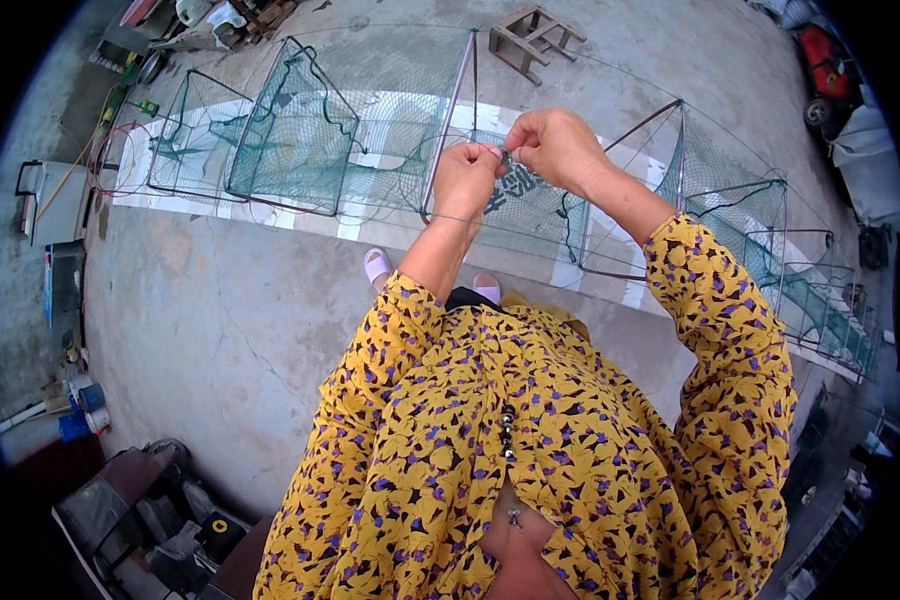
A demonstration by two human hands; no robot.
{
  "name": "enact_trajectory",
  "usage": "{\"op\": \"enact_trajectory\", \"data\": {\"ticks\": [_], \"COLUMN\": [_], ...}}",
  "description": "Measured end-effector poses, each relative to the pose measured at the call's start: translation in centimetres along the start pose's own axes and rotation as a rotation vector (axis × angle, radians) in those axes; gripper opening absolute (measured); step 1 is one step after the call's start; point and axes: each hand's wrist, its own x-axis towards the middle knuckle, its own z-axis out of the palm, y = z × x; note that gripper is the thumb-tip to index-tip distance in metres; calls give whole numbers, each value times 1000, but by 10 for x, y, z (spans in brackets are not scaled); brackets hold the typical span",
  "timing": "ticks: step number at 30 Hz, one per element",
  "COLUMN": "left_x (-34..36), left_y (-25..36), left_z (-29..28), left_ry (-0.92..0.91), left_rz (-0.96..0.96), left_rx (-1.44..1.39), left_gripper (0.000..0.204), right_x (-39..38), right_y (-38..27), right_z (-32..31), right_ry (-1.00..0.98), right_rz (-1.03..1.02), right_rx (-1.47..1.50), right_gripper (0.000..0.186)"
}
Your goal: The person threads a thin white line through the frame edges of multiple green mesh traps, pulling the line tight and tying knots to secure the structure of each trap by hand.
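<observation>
A long green mesh fish trap (pixel 395 125) with several dark rectangular frames stretches from left to right in front of me. Over its middle section, my left hand (pixel 467 178) and my right hand (pixel 558 150) meet with their fingertips pinched close together. Both appear to grip the netting's upper edge, though the exact bit between the fingers is too small to make out. One upright frame (pixel 450 125) stands just left of my left hand. Another frame (pixel 680 150) rises to the right of my right forearm.
A white printed sheet (pixel 350 228) lies on the concrete floor (pixel 210 300) under the trap. Beyond it stands a small wooden stool (pixel 533 42). A red wheeled machine (pixel 822 70) is at the far right. Clutter lines the left wall, and a dark cart (pixel 135 500) sits at the lower left.
</observation>
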Motion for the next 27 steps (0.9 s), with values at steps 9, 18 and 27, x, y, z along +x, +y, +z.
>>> {"op": "enact_trajectory", "data": {"ticks": [9,18,27], "left_x": [-2,-3,2], "left_y": [5,9,0], "left_z": [1,3,4], "left_ry": [-6,18,46], "left_rz": [-6,19,135], "left_rx": [-54,-89,35], "left_gripper": [11,9,9], "right_x": [0,0,7], "right_y": [3,-1,-2], "right_z": [4,6,11], "right_ry": [66,88,78], "right_rz": [-84,-161,-162], "right_rx": [-67,-140,-93], "right_gripper": [11,10,10]}}
